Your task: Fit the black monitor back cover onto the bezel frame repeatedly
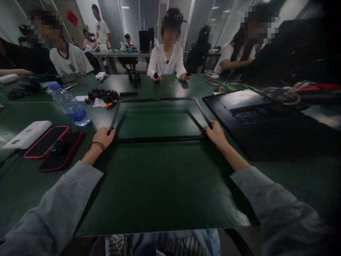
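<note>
A thin black rectangular frame [160, 139], like a monitor bezel, is held just above the green table [165, 185]; the tabletop shows through its opening. My left hand [103, 138] is closed around its left side near the front corner. On the opposite side, my right hand [216, 135] grips the right edge, also near the front corner. To the right of my right hand lies a large flat black panel [239, 137] with a recessed section, like the back of a monitor.
Left of the frame, a water bottle [73, 108] leans in view near two phones [48, 142] in red cases and a white power bank [29, 134]. Black gear [102, 95] lies beyond the frame's left corner. Cables [234, 87] sit behind the panel. A person [167, 58] sits opposite.
</note>
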`<state>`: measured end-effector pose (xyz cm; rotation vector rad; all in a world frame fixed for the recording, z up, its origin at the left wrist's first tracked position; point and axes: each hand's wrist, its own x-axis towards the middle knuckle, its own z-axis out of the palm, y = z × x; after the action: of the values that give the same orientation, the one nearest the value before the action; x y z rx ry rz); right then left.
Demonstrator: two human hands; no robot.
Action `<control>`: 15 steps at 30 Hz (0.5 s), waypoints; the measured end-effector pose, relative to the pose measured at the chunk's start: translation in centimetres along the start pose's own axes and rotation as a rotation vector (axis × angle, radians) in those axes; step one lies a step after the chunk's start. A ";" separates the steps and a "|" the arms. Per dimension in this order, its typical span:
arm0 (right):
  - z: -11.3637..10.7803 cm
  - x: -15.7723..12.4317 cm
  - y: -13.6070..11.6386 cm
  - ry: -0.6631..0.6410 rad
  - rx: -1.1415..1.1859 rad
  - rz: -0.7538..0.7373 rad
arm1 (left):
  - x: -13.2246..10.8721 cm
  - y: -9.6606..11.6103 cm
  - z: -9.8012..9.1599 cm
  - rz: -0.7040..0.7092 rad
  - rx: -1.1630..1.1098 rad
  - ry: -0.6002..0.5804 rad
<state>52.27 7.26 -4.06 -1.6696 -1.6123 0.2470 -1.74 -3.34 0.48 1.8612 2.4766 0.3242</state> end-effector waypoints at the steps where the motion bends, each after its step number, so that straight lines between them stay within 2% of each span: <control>1: 0.0 0.0 0.0 0.000 -0.005 0.036 | 0.0 -0.1 0.1 0.003 0.000 0.006; 3: 0.1 0.0 -0.2 -0.005 -0.012 0.085 | 0.1 -0.2 0.3 0.009 -0.003 0.016; 15: -0.2 -0.1 -0.9 -0.043 0.006 0.116 | 0.3 -0.5 0.6 0.018 -0.015 0.039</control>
<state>51.73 6.93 -3.38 -1.7665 -1.5462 0.3472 -2.25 -3.07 -0.19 1.8910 2.4756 0.3828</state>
